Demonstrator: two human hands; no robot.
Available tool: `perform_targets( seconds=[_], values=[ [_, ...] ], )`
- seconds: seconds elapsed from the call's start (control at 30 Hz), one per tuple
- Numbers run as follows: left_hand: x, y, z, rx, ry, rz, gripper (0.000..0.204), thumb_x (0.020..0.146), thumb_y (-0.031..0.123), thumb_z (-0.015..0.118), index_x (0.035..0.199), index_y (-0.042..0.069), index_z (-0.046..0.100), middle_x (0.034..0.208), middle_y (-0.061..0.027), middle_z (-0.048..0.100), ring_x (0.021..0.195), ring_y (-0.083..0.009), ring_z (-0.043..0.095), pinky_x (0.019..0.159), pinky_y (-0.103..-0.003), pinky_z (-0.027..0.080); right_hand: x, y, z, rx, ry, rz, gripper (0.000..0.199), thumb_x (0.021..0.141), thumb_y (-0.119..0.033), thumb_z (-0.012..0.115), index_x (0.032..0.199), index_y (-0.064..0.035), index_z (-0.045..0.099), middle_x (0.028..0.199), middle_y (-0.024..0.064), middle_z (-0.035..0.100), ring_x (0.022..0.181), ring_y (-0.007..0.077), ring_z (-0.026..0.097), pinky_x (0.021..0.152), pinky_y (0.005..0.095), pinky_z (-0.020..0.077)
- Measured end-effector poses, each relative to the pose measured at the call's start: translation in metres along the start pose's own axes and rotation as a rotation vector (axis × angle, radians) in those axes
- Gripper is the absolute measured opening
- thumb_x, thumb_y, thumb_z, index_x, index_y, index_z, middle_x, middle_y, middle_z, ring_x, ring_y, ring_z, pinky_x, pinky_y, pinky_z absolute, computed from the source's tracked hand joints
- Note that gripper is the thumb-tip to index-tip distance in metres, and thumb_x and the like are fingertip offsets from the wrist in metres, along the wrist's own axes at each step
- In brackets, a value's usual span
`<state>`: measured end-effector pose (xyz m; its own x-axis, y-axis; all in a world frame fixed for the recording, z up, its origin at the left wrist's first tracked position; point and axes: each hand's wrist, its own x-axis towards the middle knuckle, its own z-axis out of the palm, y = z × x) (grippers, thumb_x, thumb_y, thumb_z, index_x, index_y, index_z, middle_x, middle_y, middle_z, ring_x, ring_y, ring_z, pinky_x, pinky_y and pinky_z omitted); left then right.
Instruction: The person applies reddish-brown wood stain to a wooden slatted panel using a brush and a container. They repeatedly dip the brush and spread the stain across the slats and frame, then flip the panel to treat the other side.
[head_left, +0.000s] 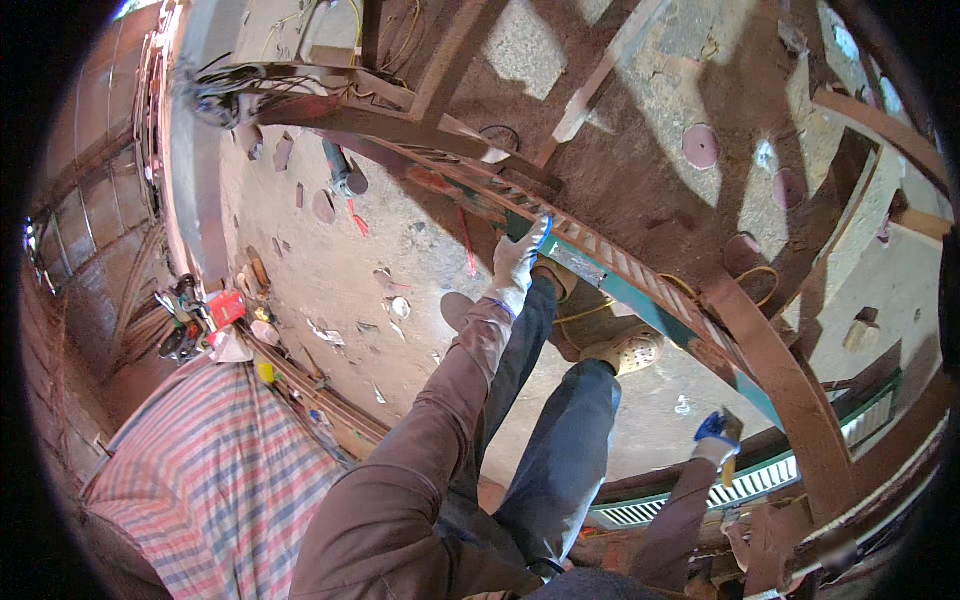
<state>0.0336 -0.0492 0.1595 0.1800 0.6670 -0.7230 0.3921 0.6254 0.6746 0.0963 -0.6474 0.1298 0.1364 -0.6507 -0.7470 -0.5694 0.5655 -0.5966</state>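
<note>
A beige clog (625, 354) stands just beside the slatted frame (630, 295). The left hand (516, 262) touches that frame's edge, finger spread unclear; the right hand (717, 438) grips a yellowish-handled tool (729, 471)

Left grip (518, 264) on slatted frame (640, 302)

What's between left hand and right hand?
In the head view, a trouser leg, both shoes, yellow cable and floor lie between the left hand and the right hand.

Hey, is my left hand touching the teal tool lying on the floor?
Apart. The head view shows a wide stretch of floor between the left hand and the teal tool.
</note>
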Motion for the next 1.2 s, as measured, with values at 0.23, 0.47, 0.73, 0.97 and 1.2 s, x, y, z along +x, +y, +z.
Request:
perform_targets(
  seconds=[0.23, 0.47, 0.73, 0.97, 1.2],
  values=[
    [-0.009, -0.016, -0.009, -0.077, 0.129, 0.091, 0.085, 0.091, 0.01, 0.074, 0.146, -0.018, 0.015, 0.122, -0.028, 0.059, 0.102, -0.0273, 0.068, 0.093, -0.037, 0.057, -0.137, 0.008, -0.054, -0.368, -0.173, -0.212, 0.067, 0.092, -0.064, 0.056, 0.132, -0.0106, 0.05, 0.134, 0.0085, 0.059, 0.12, 0.0255, 0.056, 0.107, 0.0442, 0.0442],
    [-0.111, 0.001, -0.024, 0.129, 0.089, 0.024, 0.055, 0.087, 0.02, 0.078, 0.126, -0.004, 0.047, 0.108, -0.0121, 0.064, 0.093, -0.0204, 0.064, 0.084, -0.033, 0.052, -0.25, -0.024, -0.073, -0.124, -0.163, 0.034, 0.076, 0.085, -0.079, 0.054, 0.128, -0.0157, 0.054, 0.125, 0.0041, 0.062, 0.101, 0.0208, 0.059, 0.089, 0.0421, 0.0507],
    [-0.233, 0.159, -0.099, 0.181, -0.306, -0.12, 0.03, 0.09, 0.034, 0.075, 0.106, 0.009, 0.068, 0.089, 0.0012, 0.064, 0.079, -0.0103, 0.058, 0.07, -0.028, 0.048, -0.424, -0.082, -0.018, -0.158, -0.339, 0.05, 0.043, 0.091, -0.064, 0.062, 0.104, -0.0231, 0.061, 0.072, 0.0012, 0.054, 0.064, 0.019, 0.055, 0.064, 0.0408, 0.0533],
    [-0.222, 0.268, -0.174, 0.232, -0.435, -0.209, 0.034, 0.091, 0.037, 0.074, 0.109, 0.009, 0.07, 0.084, 0.0039, 0.064, 0.072, -0.007, 0.057, 0.063, -0.026, 0.047, -0.568, -0.165, 0.053, -0.086, -0.503, -0.209, 0.03, 0.092, -0.039, 0.07, 0.11, -0.0146, 0.068, 0.087, 0.0049, 0.068, 0.063, 0.0179, 0.064, 0.052, 0.0332, 0.054],
    [-0.168, 0.344, -0.213, 0.31, -0.417, -0.03, 0.035, 0.092, 0.041, 0.072, 0.114, 0.014, 0.068, 0.089, 0.0063, 0.063, 0.077, -0.0056, 0.054, 0.064, -0.025, 0.045, -0.656, -0.197, 0.054, 0.088, -0.631, -0.325, 0.019, 0.088, -0.02, 0.077, 0.105, -0.0138, 0.068, 0.085, 0.0006, 0.069, 0.065, 0.014, 0.066, 0.052, 0.0282, 0.0559]
  ],
)
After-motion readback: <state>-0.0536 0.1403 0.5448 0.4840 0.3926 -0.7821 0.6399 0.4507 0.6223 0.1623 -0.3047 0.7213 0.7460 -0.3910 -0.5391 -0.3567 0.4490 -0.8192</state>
